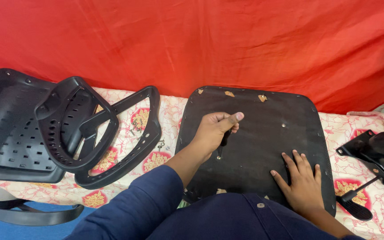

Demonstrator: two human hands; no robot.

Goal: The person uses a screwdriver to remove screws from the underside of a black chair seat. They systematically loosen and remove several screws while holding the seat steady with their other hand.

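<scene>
At frame centre, left hand (214, 131) grips a slim black tool (223, 141) on the fabric-backed seat (254, 146) — right hand (301, 180) lies flat, fingers spread.

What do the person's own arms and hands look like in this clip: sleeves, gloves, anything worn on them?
Both hands are bare, with no gloves, rings or watch visible. The left hand comes out of a dark navy blue long sleeve pushed partway up the forearm. The right hand shows a bare wrist; its sleeve barely enters the bottom edge. A small round metal button sits on the matching dark blue garment.
</scene>
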